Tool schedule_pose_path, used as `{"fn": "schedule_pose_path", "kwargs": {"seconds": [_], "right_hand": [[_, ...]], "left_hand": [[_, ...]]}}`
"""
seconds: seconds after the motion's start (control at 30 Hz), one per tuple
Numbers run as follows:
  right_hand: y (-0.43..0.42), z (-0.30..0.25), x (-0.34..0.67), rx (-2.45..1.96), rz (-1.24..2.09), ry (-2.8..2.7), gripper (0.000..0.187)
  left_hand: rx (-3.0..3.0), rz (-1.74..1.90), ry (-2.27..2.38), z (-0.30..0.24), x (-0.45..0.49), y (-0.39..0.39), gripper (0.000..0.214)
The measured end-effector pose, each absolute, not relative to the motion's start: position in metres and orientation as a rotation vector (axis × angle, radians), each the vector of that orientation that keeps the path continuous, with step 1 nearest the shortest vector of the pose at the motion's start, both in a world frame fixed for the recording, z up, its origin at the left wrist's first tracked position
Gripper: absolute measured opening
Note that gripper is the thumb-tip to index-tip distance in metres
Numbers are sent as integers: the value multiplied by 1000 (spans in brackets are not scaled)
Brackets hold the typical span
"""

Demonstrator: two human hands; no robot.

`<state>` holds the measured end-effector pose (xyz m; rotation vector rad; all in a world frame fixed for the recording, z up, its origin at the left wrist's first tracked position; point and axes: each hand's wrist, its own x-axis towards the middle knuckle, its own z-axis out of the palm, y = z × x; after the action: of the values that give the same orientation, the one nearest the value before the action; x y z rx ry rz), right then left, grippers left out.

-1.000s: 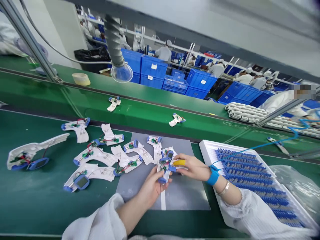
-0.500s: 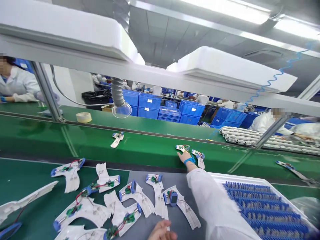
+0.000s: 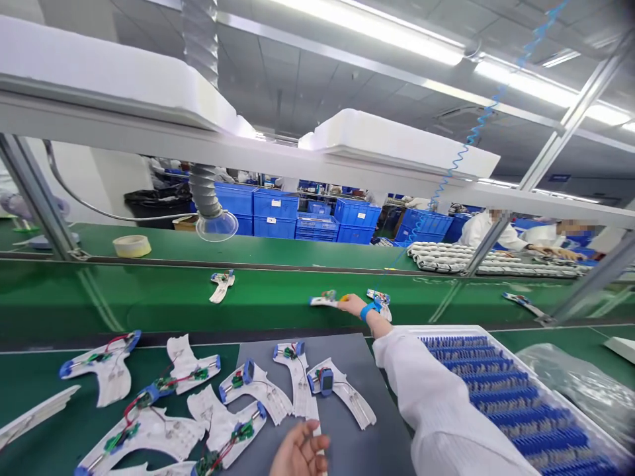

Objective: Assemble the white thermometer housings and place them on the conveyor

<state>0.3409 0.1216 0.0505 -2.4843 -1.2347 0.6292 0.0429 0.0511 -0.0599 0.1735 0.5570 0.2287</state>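
Your right hand (image 3: pixel 353 305): pinching a white circuit board (image 3: pixel 323 300) on the green conveyor belt (image 3: pixel 149 297). Your left hand (image 3: pixel 299 451): open, over the grey mat (image 3: pixel 380 443). Blue crates (image 3: pixel 272 205) beyond.

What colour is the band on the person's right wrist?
Blue: the wrist band shows best in the head view.

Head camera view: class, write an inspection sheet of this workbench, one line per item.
surface: green bench with grey mat; green belt beyond it.
job's things: white boards with blue ends, on mat and bench; one belt board; white tray of blue parts.
clutter: tape roll; plastic bag.
hands: right hand at the belt board, wearing blue wrist strap; left hand open over the mat, holding nothing.
cables: coiled blue cord rising from the strap; red wires on boards.
surroundings: blue crates; co-workers.
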Motion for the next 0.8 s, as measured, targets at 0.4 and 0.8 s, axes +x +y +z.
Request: {"fn": "schedule_pose_path", "kwargs": {"seconds": [0.4,0.8], "right_hand": [[-28,53,214,-1581,938,-1704,15],[-49,70,157,-1788,553,-2137,36]], "left_hand": [[290,304,446,-12,22,38,70],[1720,668,522,-21,18,32,58]]}}
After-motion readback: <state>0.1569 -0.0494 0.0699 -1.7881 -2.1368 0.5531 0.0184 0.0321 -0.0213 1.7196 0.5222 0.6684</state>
